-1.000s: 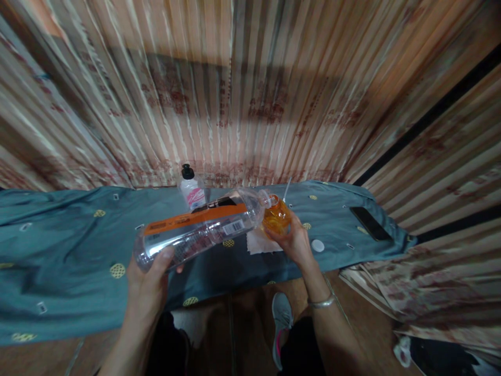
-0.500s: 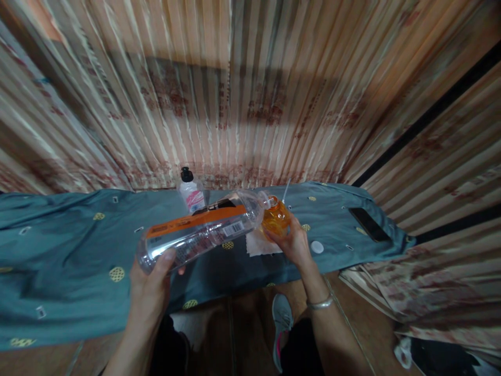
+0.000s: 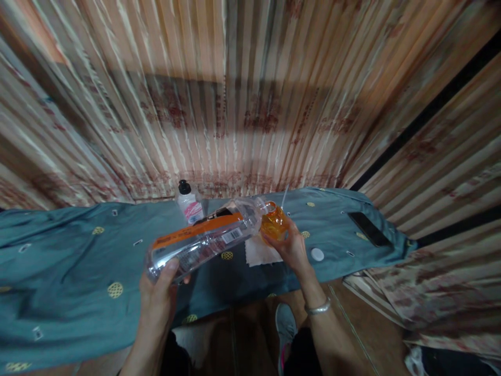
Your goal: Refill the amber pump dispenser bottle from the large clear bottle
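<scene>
My left hand (image 3: 162, 290) is wrapped round the base of a large clear plastic bottle (image 3: 207, 237) with an orange and black label. The bottle lies tilted, nearly level, its neck pointing right. In my right hand (image 3: 291, 243) is a small orange translucent bottle (image 3: 273, 223), fingers closed about its side. The big bottle's mouth meets the small one's opening; whether they touch I cannot tell. Below the small bottle a pale cloth or tissue (image 3: 262, 253) lies on the table cover.
A white bottle with a black cap (image 3: 190, 203) stands at the back. A thin white tube (image 3: 285, 197) shows behind the orange bottle. Right of my hand lie a white round cap (image 3: 317, 254) and a dark phone (image 3: 368, 228) on the green cloth (image 3: 78, 250). Pleated curtains (image 3: 250, 104) hang behind.
The view has tilted slightly up, so everything sits lower. The large bottle has shifted a little relative to the table; both hands keep their hold.
</scene>
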### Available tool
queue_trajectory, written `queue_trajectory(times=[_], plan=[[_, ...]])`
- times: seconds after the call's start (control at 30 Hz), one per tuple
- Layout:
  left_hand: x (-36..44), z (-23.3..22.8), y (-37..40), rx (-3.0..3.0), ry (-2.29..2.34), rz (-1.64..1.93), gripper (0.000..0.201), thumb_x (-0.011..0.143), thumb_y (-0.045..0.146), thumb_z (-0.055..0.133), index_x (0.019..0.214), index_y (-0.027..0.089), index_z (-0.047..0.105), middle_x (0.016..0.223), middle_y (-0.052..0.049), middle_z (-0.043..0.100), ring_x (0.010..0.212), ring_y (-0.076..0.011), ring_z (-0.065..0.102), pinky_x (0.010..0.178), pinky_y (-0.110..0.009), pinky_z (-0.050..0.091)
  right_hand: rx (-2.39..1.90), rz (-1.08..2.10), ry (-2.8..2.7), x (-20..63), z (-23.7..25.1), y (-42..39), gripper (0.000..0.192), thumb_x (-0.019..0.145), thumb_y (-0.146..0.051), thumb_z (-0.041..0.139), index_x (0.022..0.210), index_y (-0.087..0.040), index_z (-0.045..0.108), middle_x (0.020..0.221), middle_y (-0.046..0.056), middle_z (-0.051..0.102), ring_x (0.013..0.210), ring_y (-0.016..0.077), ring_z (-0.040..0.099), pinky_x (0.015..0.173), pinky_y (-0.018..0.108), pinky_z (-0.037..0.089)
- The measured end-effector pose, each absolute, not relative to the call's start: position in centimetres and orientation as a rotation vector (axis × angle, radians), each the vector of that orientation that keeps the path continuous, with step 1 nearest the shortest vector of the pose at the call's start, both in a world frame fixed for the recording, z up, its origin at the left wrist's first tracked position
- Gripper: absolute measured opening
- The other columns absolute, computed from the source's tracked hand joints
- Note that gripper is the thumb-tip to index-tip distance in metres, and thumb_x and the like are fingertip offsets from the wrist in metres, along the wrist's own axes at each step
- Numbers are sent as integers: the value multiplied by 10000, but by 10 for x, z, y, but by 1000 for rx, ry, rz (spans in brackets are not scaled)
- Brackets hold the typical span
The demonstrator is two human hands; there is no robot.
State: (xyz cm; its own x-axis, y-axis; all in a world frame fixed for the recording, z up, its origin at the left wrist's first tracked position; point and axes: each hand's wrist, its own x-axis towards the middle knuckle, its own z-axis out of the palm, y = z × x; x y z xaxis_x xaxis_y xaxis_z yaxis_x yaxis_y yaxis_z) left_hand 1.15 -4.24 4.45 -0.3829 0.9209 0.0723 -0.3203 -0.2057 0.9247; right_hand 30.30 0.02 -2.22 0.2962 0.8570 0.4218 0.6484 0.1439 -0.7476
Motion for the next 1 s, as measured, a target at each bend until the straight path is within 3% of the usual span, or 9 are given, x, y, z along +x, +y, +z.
queue_trajectory(times=[0.23, 0.57, 0.87, 1.0], plan=[[16, 42, -39, 777, 1144, 1725, 608, 580, 491, 954, 1053, 198, 707, 862, 10, 711, 593, -132, 554, 388, -218, 460, -1557, 259, -1410, 301, -31, 1, 684, 752, -434, 841, 1365, -207, 641, 1240, 147, 786, 1166, 366, 750, 1038, 555, 607], [19, 45, -39, 729, 1167, 1682, 628, 507, 515, 974, 969, 185, 706, 847, -3, 697, 617, -142, 558, 379, -217, 461, -1515, 317, -1443, 306, -31, -3, 800, 766, -473, 867, 1449, -186, 565, 1356, 182, 743, 1276, 378, 711, 1095, 571, 576], [17, 47, -37, 742, 1139, 1649, 572, 500, 462, 981, 931, 201, 710, 794, 19, 690, 613, -144, 569, 398, -213, 479, -1506, 374, -1494, 308, -25, -7, 749, 794, -474, 817, 1436, -175, 572, 1254, 181, 789, 1171, 392, 763, 983, 557, 628], [18, 53, -34, 708, 1142, 1630, 571, 463, 406, 971, 925, 194, 712, 773, 33, 680, 575, -131, 542, 381, -216, 463, -1514, 417, -1514, 311, -18, -6, 710, 802, -497, 794, 1424, -219, 593, 1261, 135, 800, 1144, 373, 781, 970, 546, 637]])
